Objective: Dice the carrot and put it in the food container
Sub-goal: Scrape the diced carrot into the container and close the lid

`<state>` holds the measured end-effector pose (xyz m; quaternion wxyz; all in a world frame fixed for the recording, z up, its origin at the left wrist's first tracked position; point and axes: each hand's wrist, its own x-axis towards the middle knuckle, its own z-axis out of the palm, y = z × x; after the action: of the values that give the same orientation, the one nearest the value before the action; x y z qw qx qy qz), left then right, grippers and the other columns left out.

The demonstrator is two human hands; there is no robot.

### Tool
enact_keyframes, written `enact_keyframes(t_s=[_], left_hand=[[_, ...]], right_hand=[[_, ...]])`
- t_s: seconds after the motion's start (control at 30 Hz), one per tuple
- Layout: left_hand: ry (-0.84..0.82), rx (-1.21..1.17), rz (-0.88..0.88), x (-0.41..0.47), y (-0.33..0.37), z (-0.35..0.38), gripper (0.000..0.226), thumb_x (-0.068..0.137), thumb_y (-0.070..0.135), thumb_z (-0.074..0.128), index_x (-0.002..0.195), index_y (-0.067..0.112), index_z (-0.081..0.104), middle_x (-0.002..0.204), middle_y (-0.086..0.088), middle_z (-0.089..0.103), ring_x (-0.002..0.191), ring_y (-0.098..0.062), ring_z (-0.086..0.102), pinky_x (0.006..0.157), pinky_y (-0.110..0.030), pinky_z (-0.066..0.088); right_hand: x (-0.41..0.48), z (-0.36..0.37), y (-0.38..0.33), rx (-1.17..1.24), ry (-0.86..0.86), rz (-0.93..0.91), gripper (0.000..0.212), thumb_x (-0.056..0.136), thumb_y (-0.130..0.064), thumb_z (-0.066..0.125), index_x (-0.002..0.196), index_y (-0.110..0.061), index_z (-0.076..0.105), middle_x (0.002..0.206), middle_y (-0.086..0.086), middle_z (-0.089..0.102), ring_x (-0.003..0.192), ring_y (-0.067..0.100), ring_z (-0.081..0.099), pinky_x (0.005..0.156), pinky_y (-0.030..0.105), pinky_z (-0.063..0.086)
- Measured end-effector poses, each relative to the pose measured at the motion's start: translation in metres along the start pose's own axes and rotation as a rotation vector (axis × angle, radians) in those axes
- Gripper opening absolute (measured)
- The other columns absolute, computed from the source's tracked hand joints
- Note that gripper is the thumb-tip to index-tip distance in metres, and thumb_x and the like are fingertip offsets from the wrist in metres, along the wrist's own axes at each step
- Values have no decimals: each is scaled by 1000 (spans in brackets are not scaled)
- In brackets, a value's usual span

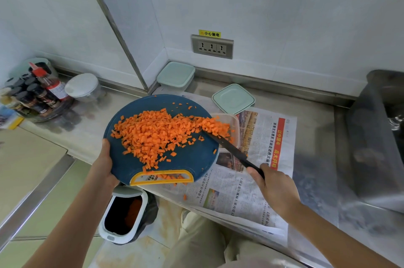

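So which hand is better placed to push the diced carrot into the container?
Right: the right hand holds the knife, blade at the diced carrot beside the food container; the left hand grips the cutting board.

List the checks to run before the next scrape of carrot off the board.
1. Left hand grips cutting board rim: ok.
2. Right hand grips knife handle: ok.
3. Board edge sits over food container: ok.
4. Lid off, lying beside container: ok.
5. Diced carrot all on board: not ok, stray piece on newspaper.
6. Room left in container: cannot tell.
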<state>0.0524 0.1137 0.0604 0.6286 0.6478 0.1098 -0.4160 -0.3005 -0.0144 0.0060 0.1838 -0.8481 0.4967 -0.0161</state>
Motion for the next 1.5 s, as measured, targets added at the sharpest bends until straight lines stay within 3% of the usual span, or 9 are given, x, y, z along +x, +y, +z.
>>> enact_keyframes(t_s=[0.4,0.57,0.67,0.77,0.9,1.13,1.27,1.4,1.5], left_hand=[[25,30,21,7,6,-3,61,93,64,34,132,20,52,119,-9,58,104,-29,55,81,-47,45],[33,31,23,5,6,1,59,94,62,36,130,19,52,120,-9,59,103,-28,57,79,-46,47],[33,14,29,3,3,5,56,94,60,38,128,18,53,119,-9,60,97,-27,59,74,-44,48],[22,3,34,-1,-2,12,50,95,59,38,122,20,54,114,-8,60,83,-24,61,64,-41,47],[24,-11,-2,-4,-9,14,52,92,62,40,120,21,57,115,-8,62,86,-26,62,62,-43,47],[-17,-9,-10,-4,-13,13,53,92,62,39,116,20,58,110,-9,63,86,-25,62,63,-42,48],[-47,-21,-16,-4,-16,9,54,91,64,39,116,21,60,112,-10,65,90,-26,63,67,-43,49],[-59,-20,-1,-6,-19,8,48,92,62,38,103,22,62,102,-7,66,88,-26,63,75,-46,49],[-61,-23,1,-6,-21,7,50,92,62,38,110,21,62,109,-9,65,88,-26,63,68,-43,48]], right_hand=[[14,-43,18,330,-197,210,68,76,-73,20,68,-11,46,63,7,49,54,15,45,56,25,38],[-2,-36,-3,278,-88,3,56,86,-64,22,64,-17,43,53,1,48,47,12,45,45,17,28],[-5,-26,-31,191,-83,-197,49,85,-65,16,77,-25,44,56,-8,46,47,6,43,44,19,29],[-2,-11,-67,168,-24,-279,77,82,-74,-3,96,-19,49,66,-9,49,56,12,52,50,22,36],[0,0,-106,176,57,-329,94,66,-79,-30,89,-19,39,66,-6,42,57,20,48,47,27,32],[-2,1,-141,94,92,-394,79,81,-70,-19,83,-17,40,63,-2,49,50,19,50,40,20,18],[-12,14,-151,92,23,-383,88,78,-70,-16,100,-12,46,80,5,62,68,24,65,42,20,19],[-23,10,-155,-50,-53,-311,67,92,-54,10,101,-8,58,59,0,61,45,15,60,37,17,3],[-28,18,-153,67,-25,-334,61,96,-52,8,120,-8,43,91,7,67,79,24,68,48,24,34]])
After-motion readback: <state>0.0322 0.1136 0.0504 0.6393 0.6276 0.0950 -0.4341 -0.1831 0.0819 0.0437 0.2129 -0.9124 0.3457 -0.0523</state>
